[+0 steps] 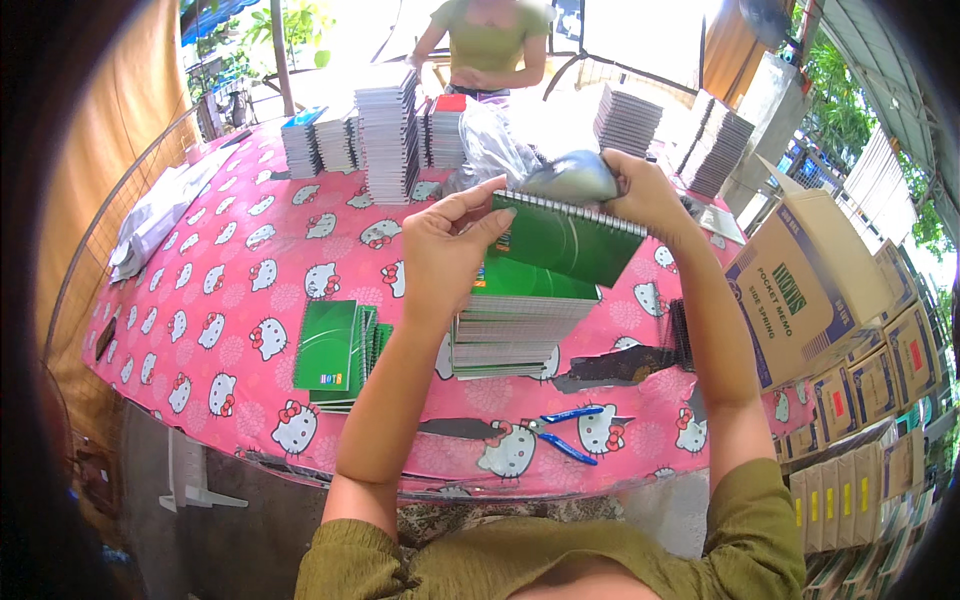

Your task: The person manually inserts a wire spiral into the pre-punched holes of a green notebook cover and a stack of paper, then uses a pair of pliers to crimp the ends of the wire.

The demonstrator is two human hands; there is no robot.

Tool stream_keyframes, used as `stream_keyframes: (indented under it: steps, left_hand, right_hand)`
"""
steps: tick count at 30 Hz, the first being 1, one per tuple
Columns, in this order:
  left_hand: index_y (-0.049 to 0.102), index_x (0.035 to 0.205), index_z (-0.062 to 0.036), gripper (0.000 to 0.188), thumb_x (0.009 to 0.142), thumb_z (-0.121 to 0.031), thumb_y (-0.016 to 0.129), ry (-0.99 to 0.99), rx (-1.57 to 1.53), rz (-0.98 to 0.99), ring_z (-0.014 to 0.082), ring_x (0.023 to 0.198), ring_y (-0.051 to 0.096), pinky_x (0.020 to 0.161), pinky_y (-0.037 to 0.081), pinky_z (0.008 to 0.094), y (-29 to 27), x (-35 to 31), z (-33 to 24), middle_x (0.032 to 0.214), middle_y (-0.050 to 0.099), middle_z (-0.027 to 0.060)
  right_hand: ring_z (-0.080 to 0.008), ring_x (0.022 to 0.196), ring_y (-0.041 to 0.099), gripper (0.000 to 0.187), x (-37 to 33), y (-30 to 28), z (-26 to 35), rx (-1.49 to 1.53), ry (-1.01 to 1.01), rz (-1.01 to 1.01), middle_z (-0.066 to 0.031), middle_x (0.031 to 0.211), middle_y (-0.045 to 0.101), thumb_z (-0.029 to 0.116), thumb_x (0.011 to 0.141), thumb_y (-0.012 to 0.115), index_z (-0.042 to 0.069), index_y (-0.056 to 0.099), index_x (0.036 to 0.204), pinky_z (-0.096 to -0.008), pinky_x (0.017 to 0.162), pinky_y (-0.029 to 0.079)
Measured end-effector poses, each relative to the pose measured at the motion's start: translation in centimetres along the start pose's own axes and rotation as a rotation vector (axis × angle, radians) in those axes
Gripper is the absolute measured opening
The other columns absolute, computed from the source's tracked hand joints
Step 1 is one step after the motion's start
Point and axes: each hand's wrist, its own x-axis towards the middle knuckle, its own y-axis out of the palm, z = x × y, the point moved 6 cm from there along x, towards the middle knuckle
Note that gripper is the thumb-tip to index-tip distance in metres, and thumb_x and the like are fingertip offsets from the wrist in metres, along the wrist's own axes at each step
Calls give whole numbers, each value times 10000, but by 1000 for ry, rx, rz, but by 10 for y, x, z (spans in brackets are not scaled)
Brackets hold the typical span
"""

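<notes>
A green spiral-bound notebook (580, 240) is raised and tilted above the table, its wire coil along the upper edge. My left hand (448, 240) pinches its left end between thumb and fingers. Near the coil's right end, my right hand (645, 195) is closed around a motion-blurred grey and pale thing (575, 178) that I cannot make out. Under the raised notebook stands a thick stack of green notebooks (520, 325). Left of my left forearm lies a smaller pile of green notebooks (328, 345). Blue-handled pliers (568, 450) lie by the near edge.
A pink cartoon-cat tablecloth (235, 300), torn in places, covers the table. Tall notebook stacks (388, 140) and a clear plastic bag (490, 145) stand at the back. Cardboard boxes (800, 290) crowd the right side. Across the table is another person (495, 45).
</notes>
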Motion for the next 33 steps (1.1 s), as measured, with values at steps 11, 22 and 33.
stream_keyframes:
  steps: [11, 22, 33]
  left_hand:
    - [626, 1002, 17, 271, 758, 34, 742, 320, -1, 5, 132, 836, 629, 745, 522, 247, 11, -5, -40, 954, 655, 68]
    - [627, 918, -12, 318, 658, 48, 800, 802, 683, 257, 269, 810, 651, 714, 527, 348, 38, -97, -25, 941, 665, 150]
    - [672, 916, 8, 292, 641, 64, 752, 848, 654, 220, 260, 811, 636, 697, 515, 345, 41, -103, -27, 909, 683, 120]
  right_hand:
    - [-385, 1086, 542, 480, -166, 131, -100, -405, 351, 95, -213, 1182, 538, 191, 715, 720, 34, 504, 1114, -470, 884, 459]
    - [-384, 1088, 484, 511, -275, 142, 31, 99, 79, 146, -182, 1106, 529, 268, 788, 712, 23, 528, 1198, -496, 950, 383]
    - [-330, 1019, 510, 496, -205, 25, 87, 212, -26, -290, -182, 1127, 519, 192, 777, 720, 27, 531, 1205, -426, 863, 420]
